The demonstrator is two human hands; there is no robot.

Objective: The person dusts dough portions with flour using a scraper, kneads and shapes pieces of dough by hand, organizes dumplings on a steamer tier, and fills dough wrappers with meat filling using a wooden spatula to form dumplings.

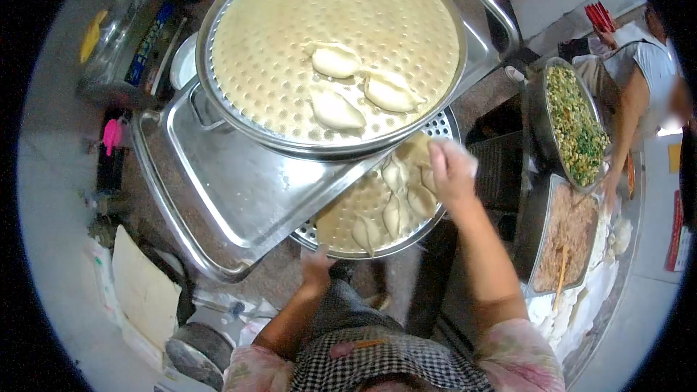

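Note:
My left hand [316, 267] is closed on the near-left rim of the lower steamer tray [306, 235]. My right hand [453, 167], a little blurred, is closed at that tray's right rim. A perforated liner with several pleated dumplings [394, 216] covers much of the lower tray, the dumplings towards its right side. Above it, partly hiding its far side, a larger round steamer tray [276, 51] holds three dumplings: one at the back [335, 61], one at the right [392, 92] and one in front [337, 109].
The upper tray rests on a steel cart [218, 167] with tubular handles. At right stand a bowl of chopped green filling [573, 123] and a pan of meat filling [563, 236] with a wooden stick [561, 276]. Another person [639, 80] reaches beside them. Dough pieces [617, 236] lie nearby.

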